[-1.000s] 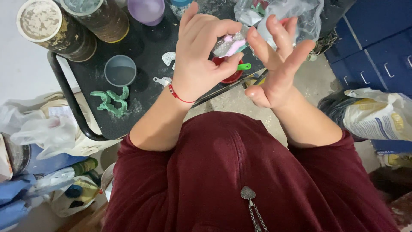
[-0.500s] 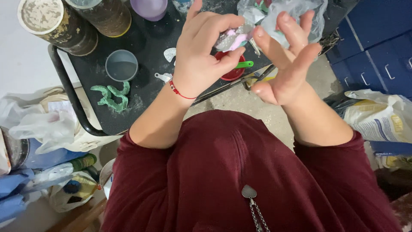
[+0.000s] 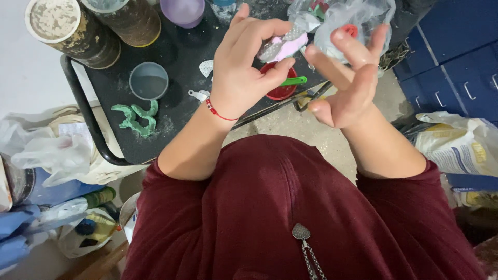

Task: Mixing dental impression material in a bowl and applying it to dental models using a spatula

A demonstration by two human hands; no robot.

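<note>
the left hand (image 3: 244,67) pinches a small pink piece (image 3: 286,47) between thumb and curled fingers, closed tight on it, with something pale and grey against the piece that is too small to make out. the right hand (image 3: 346,85) is just beside it, fingers spread and open, palm turned toward the piece, holding nothing; whether a fingertip touches the pink piece cannot be told. a red string bracelet (image 3: 217,110) circles the left wrist.

both hands hang over the near edge of a black tray table (image 3: 179,57). right under them sits a red bowl (image 3: 280,91) with a green handle (image 3: 293,81) sticking out, partly hidden by the left thumb. behind the right hand's fingers lies a crumpled clear plastic bag (image 3: 358,21).

further left on the table stand a grey cup (image 3: 149,81), green mould shapes (image 3: 137,118) and a small white spoon (image 3: 199,95). at the far edge are two grimy tins (image 3: 70,26) and a purple cup (image 3: 182,10). the dark red shirt (image 3: 290,207) fills the foreground. blue drawers (image 3: 456,57) stand on the right, white bags (image 3: 52,150) lie on the floor left.
</note>
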